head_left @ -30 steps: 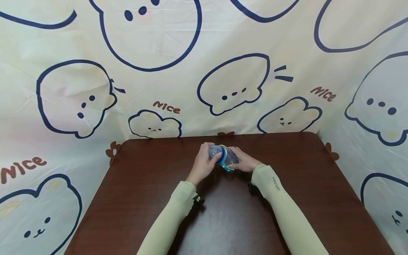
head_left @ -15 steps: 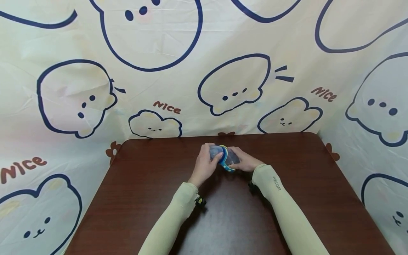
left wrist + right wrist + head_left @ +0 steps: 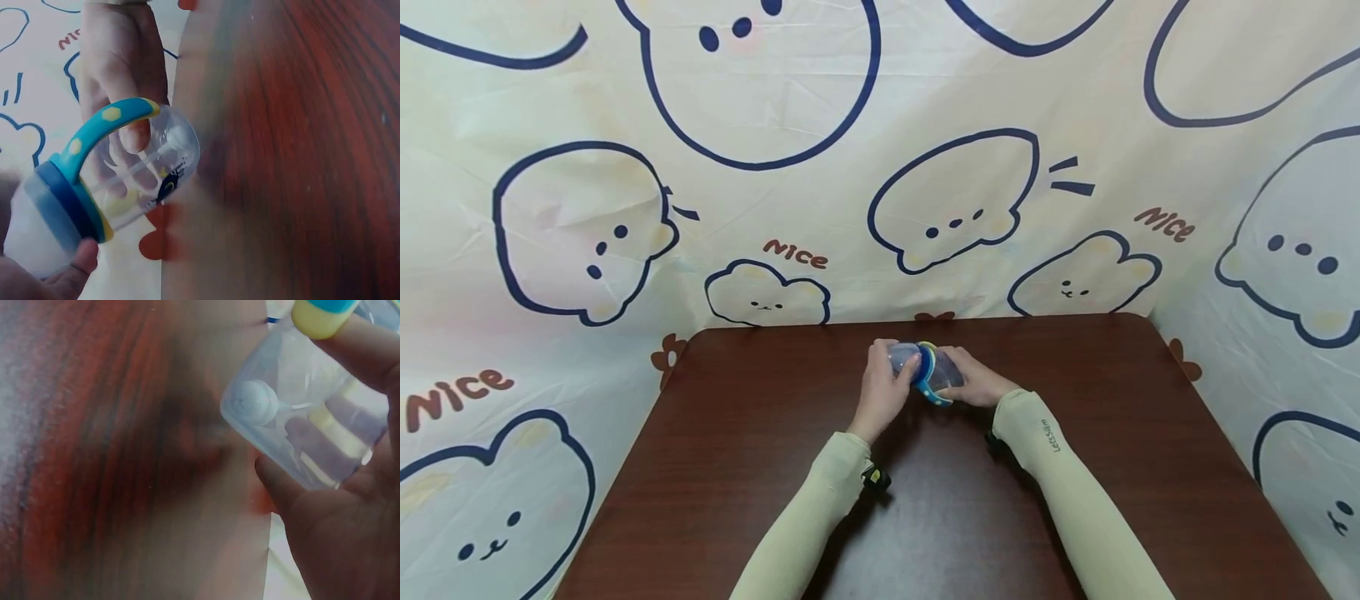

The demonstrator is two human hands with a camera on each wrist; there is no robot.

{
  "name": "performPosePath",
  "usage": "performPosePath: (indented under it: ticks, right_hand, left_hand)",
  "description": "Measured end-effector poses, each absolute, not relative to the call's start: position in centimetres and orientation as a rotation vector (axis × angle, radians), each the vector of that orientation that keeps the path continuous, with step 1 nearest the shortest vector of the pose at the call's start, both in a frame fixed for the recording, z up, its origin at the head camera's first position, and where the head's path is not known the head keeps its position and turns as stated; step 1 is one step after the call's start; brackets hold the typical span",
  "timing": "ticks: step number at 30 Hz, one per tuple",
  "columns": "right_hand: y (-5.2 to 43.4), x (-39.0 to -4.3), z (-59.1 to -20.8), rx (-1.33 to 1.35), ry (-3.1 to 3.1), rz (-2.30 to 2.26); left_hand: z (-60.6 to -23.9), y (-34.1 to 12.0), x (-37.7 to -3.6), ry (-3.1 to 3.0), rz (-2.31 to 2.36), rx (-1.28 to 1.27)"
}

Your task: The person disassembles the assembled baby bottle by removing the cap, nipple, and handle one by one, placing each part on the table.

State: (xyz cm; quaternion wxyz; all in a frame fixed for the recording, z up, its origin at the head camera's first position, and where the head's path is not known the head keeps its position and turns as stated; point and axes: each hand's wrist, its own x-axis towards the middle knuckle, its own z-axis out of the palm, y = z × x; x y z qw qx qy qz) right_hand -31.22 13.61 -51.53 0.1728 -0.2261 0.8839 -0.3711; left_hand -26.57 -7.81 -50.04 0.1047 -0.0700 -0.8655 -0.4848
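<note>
A clear baby bottle with a blue-and-yellow handle is held between both hands near the far side of the table, tilted on its side. My left hand grips the translucent dome cap, thumb against the dark blue collar. My right hand grips the clear body from the other end, with its thumb reaching under the handle. Inside the body, a straw ends in a white weighted ball. The left fingers behind the cap are mostly hidden in the head view.
A dark brown wooden table spreads beneath both arms. Behind it and at the sides hangs a pale curtain printed with cartoon animals. A small black device is strapped at the left wrist.
Both hands keep their hold on the bottle. The left wrist and forearm have shifted slightly to the right; the right hand is almost still.
</note>
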Motion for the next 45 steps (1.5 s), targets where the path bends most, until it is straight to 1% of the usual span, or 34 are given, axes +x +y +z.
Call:
performPosePath:
  ticks: [3, 10, 17, 45]
  right_hand:
    - [13.66, -31.14, -51.71, -0.633, 2.511, -1.068]
    - [13.9, -31.2, -52.2, -0.624, 2.495, -1.073]
    - [14.01, -31.24, -52.1, -0.639, 2.494, -1.07]
    - [13.65, -30.97, -51.76, -0.562, 2.502, -1.063]
  left_hand:
    - [-50.03, -7.84, -26.72, -2.517, -1.456, -0.184]
    - [-49.83, -7.92, -26.6, -2.546, -1.455, -0.247]
    - [-49.92, -8.11, -26.51, -2.546, -1.467, -0.248]
    - [-50.4, -8.78, -26.57, -2.55, -1.509, -0.233]
